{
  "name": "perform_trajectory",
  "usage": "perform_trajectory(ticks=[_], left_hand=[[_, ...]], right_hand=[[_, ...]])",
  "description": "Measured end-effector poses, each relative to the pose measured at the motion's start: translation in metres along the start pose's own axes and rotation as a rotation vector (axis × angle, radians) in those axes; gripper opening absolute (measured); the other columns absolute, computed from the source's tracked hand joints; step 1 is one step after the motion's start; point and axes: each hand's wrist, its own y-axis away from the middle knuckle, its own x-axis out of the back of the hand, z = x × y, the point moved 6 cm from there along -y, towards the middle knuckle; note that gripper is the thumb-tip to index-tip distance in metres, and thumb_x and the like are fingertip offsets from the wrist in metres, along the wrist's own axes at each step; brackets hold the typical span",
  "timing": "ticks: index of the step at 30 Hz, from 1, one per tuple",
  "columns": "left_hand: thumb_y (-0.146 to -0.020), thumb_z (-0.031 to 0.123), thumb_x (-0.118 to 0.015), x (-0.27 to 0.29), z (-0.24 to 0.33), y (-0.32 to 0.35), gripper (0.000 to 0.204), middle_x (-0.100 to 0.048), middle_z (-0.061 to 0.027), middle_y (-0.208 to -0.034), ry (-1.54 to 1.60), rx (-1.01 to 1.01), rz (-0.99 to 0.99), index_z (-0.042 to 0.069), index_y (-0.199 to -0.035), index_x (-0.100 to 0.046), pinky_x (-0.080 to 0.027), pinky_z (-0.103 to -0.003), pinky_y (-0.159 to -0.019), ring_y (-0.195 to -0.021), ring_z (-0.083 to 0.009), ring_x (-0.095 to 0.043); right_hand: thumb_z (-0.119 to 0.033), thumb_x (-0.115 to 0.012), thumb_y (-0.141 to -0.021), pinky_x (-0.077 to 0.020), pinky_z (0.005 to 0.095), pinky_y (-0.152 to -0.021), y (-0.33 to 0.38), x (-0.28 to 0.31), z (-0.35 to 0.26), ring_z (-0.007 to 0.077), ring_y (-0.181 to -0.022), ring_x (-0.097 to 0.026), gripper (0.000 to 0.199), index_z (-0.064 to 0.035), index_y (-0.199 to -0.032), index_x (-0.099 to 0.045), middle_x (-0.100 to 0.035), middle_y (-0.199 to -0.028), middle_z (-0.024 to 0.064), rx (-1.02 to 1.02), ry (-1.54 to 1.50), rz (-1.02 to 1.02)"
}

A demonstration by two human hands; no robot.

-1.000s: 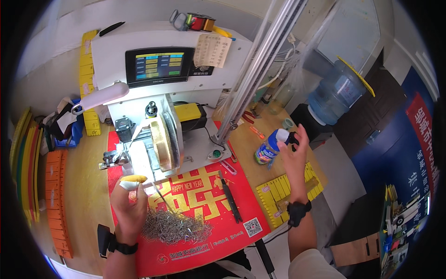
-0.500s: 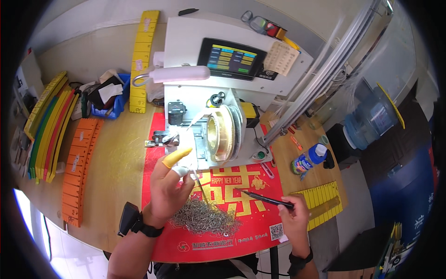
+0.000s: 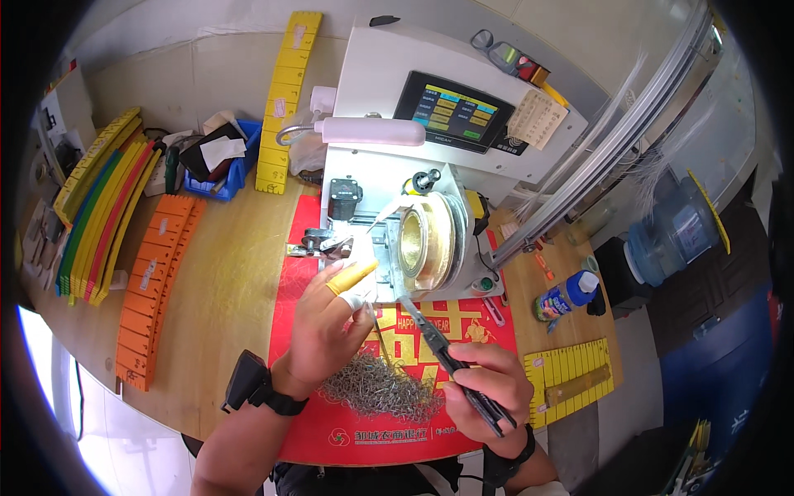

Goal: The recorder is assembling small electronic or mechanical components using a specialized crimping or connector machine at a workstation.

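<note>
My left hand point(image 3: 327, 326) wears a yellow finger cot and a white wrap on its fingers. It is at the front of a white machine point(image 3: 376, 58), just left of a roll of gold tape point(image 3: 413, 245). Its fingers are bent together; what they hold is lost in glare. A thin strand point(image 3: 381, 341) shows below them. In my right hand point(image 3: 488, 388) is a black utility knife point(image 3: 447, 355), its grey blade pointing up and left toward the tape roll. Below both hands a heap of small metal hooks point(image 3: 376, 393) lies on a red printed mat point(image 3: 380, 450).
Orange point(image 3: 157, 289) and yellow marked strips point(image 3: 285, 99) stand left. A blue bin point(image 3: 240, 178) sits behind them. A pink-white lamp point(image 3: 372, 131) hangs over the work spot, below a screen point(image 3: 451, 112). At right are a blue bottle point(image 3: 562, 299) and a yellow board point(image 3: 571, 351).
My right hand has brought the knife up and left, its blade now near the machine's front edge. My left hand has moved closer to the machine's small mechanism. The view has shifted.
</note>
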Motion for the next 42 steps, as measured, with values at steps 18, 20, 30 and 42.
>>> perform_trajectory(ticks=[18,20,30,42], left_hand=[[-0.075,-0.005,-0.074,-0.001,0.006,-0.003,0.018,-0.072,-0.0222,-0.126,-0.026,-0.038,-0.027,0.000,-0.083,-0.058,-0.050,-0.055,-0.110,-0.112,-0.0391,-0.070],[-0.075,-0.005,-0.074,0.000,0.004,-0.002,0.018,-0.072,-0.0222,-0.126,-0.037,-0.033,-0.034,0.000,-0.083,-0.059,-0.050,-0.055,-0.110,-0.112,-0.0394,-0.070],[-0.077,-0.007,-0.071,0.010,-0.004,-0.008,0.018,-0.072,-0.0211,-0.122,0.056,0.089,0.049,0.000,-0.091,-0.061,-0.048,-0.056,-0.112,-0.113,-0.0412,-0.069],[-0.081,-0.005,-0.077,0.003,-0.011,0.001,0.021,-0.071,-0.0246,-0.129,0.008,0.098,0.023,0.000,-0.093,-0.061,-0.052,-0.046,-0.104,-0.119,-0.0404,-0.069]], right_hand=[[0.006,-0.079,-0.082,-0.0607,0.0389,-0.081,-0.019,-0.050,0.024,0.0323,-0.099,-0.074,0.038,-0.0050,-0.115,-0.065,-0.072,-0.119,0.0158,0.018,-0.184,-0.107],[0.007,-0.079,-0.082,-0.0606,0.0384,-0.080,-0.011,-0.043,0.024,0.0321,-0.098,-0.074,0.038,-0.0048,-0.115,-0.065,-0.072,-0.118,0.0159,0.019,-0.221,-0.085],[0.000,-0.072,-0.083,-0.0557,0.0426,-0.097,0.092,0.012,0.092,0.0323,-0.115,-0.067,0.035,-0.0042,-0.118,-0.069,-0.069,-0.128,0.0142,0.047,0.396,-0.665],[-0.011,-0.067,-0.095,-0.0520,0.0421,-0.092,0.027,-0.100,0.081,0.0320,-0.106,-0.064,0.031,-0.0043,-0.125,-0.066,-0.065,-0.111,0.0132,-0.138,0.135,-0.657]])
